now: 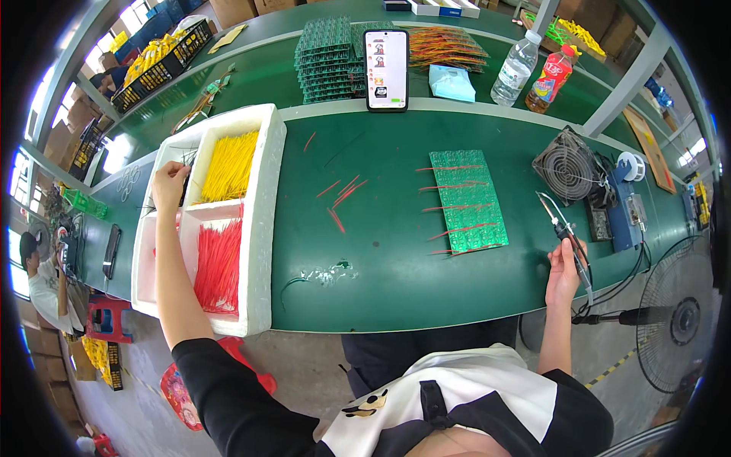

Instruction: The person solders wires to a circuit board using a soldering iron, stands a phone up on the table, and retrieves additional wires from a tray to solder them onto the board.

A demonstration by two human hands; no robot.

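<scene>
The right hand (562, 273) grips a soldering iron (561, 229); the left hand (169, 185) bunches its fingers at black wires (189, 157), hold unclear, a circuit-board panel (466, 196) lying between them.

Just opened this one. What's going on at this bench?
A person is working at a green bench. Their left hand reaches into the upper left compartment of a white foam box, at some thin dark wires; whether it grips any is hard to tell. The right hand holds a soldering iron, its tip clear of the green circuit board. Red wires lie across the board's left edge, and more loose red pieces are scattered between box and board.
</scene>
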